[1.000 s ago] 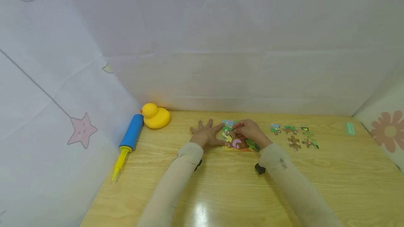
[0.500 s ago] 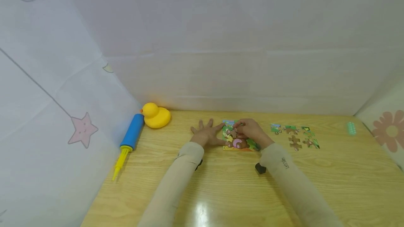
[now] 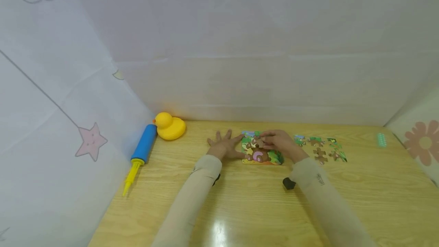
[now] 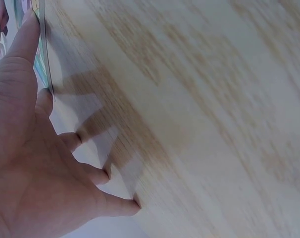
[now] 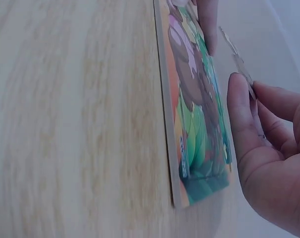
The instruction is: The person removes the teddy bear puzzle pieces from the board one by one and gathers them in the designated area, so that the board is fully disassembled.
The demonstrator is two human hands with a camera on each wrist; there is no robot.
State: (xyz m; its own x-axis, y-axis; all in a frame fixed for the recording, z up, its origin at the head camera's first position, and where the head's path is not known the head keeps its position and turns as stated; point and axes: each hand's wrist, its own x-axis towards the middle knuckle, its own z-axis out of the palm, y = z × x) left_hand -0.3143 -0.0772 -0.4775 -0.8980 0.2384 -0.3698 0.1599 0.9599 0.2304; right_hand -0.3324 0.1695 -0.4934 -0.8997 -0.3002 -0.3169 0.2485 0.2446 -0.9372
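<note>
A jigsaw puzzle board (image 3: 259,157) with a brown bear picture lies on the wooden table. My left hand (image 3: 223,148) spreads its fingers flat at the board's left side, thumb and index finger at its edge; in the left wrist view the thumb (image 4: 27,37) rests on that edge. My right hand (image 3: 280,143) is over the board's upper right part and pinches a puzzle piece (image 5: 243,67) between thumb and fingers. The right wrist view catches this piece edge-on, raised above the board. The right hand hides some of the board in the head view.
Several loose puzzle pieces (image 3: 320,156) lie to the right of the board. Farther right is a small green bumpy object (image 3: 381,140). A yellow rubber duck (image 3: 170,127) and a blue and yellow hand pump (image 3: 144,144) are at the left, near the white cloth wall (image 3: 219,87).
My right hand has shifted a little to the right with the puzzle piece, uncovering more of the board's lower right. The left hand has stayed in place.
</note>
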